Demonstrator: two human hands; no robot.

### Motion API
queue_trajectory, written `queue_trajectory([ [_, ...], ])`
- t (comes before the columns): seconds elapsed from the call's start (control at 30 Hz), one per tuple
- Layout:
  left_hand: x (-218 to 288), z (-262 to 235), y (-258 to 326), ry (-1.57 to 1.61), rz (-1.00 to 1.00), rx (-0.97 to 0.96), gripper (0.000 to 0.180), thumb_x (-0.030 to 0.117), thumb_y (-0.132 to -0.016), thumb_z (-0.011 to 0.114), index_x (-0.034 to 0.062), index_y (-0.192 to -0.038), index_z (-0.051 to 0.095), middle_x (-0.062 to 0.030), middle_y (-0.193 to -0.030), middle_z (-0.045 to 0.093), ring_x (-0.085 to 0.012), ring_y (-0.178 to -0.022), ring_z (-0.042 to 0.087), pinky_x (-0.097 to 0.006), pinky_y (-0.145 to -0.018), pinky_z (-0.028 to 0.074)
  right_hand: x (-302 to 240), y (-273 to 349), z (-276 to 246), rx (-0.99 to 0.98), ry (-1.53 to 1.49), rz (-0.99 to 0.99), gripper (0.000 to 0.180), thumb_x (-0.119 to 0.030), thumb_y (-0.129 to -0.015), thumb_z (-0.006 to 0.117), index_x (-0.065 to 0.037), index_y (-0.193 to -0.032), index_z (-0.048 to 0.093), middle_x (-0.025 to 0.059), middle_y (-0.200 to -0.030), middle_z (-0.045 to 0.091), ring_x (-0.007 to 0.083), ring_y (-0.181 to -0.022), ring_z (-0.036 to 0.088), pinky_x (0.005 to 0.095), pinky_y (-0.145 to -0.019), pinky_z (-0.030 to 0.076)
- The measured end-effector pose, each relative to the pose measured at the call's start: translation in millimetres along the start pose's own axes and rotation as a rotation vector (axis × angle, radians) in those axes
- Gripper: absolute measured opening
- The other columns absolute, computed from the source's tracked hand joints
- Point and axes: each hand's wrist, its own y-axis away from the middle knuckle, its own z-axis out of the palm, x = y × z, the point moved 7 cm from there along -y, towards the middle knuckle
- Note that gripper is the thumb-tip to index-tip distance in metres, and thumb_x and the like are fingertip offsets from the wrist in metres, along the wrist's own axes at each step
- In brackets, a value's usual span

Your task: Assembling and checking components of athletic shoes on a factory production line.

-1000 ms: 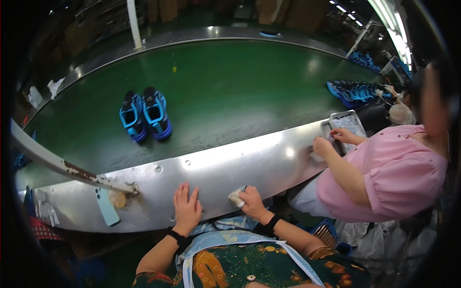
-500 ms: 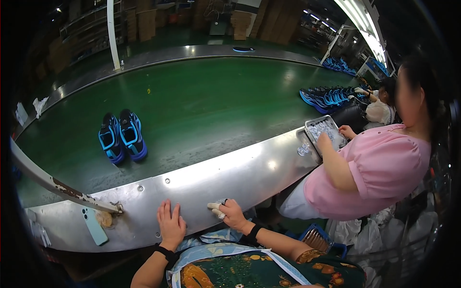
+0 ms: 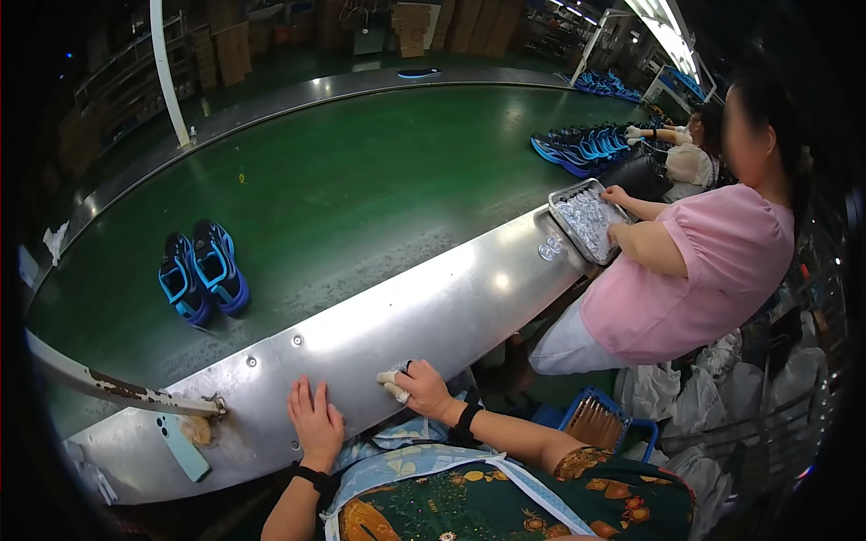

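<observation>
My left hand [image 3: 316, 422] lies flat on the metal ledge [image 3: 424, 323], fingers stretched and slightly apart, with nothing in it. To its right, my right hand [image 3: 422, 388] rests on the same ledge with curled fingers. White covers [image 3: 393, 384] sheathe some of its fingertips. A small greyish thing shows by those fingers, too small to name. Beyond the ledge, a pair of black and blue sports shoes [image 3: 203, 273] stands on the green belt [image 3: 361, 171], apart from both hands. A pale green phone [image 3: 184, 448] lies on the ledge left of my left hand.
A rusty white post [image 3: 117, 386] rises from the ledge at left. At right, a person in pink [image 3: 695, 261] reaches to a tray [image 3: 553, 200] of small clear pieces, two round ones beside it. More blue shoes [image 3: 577, 149] stand farther along. A blue basket [image 3: 595, 422] sits below.
The view has turned a little, so the shoes appear lower and farther left. The person in pink has shifted their hands at the tray, exposing more of its contents. My hands hold nearly the same pose.
</observation>
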Motion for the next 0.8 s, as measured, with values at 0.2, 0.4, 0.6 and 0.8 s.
queue_trajectory([
  [0.2,1,-1,1,-0.015,-0.003,0.005,0.047,0.011,-0.08,0.054,0.0029,-0.127,0.053,-0.0244,-0.144,0.038,-0.0426,-0.135,0.031,-0.055,-0.113,0.02,0,0,-1,0.012,-0.016,-0.003,0.021,-0.025,-0.086,0.067,-0.018,-0.105,0.071,0.0052,-0.078,0.055,0.0245,-0.072,0.052,0.036,-0.068,0.041],
  [0.4,5,-2,0,-0.017,-0.01,-0.004,0.047,0.011,-0.081,0.054,0.003,-0.127,0.053,-0.0245,-0.144,0.038,-0.0425,-0.135,0.031,-0.055,-0.113,0.02,-1,0,-4,0.011,0.002,-0.008,0.02,-0.024,-0.085,0.067,-0.018,-0.104,0.071,0.0055,-0.077,0.054,0.025,-0.071,0.052,0.0365,-0.067,0.041],
  [0.6,6,-1,0,-0.021,-0.013,-0.011,0.047,0.012,-0.081,0.055,0.0032,-0.127,0.053,-0.0241,-0.144,0.038,-0.0423,-0.135,0.031,-0.055,-0.113,0.02,-1,-1,-7,0.013,0.009,-0.005,0.021,-0.024,-0.085,0.067,-0.018,-0.105,0.071,0.0057,-0.076,0.052,0.0251,-0.07,0.051,0.0366,-0.066,0.041],
  [0.8,8,-1,-1,-0.016,-0.02,-0.014,0.047,0.011,-0.081,0.055,0.0031,-0.127,0.054,-0.0237,-0.145,0.037,-0.042,-0.135,0.031,-0.055,-0.113,0.02,0,-1,-9,0.012,-0.002,-0.006,0.021,-0.025,-0.085,0.067,-0.018,-0.105,0.071,0.0059,-0.075,0.052,0.0252,-0.07,0.05,0.0366,-0.066,0.041],
])
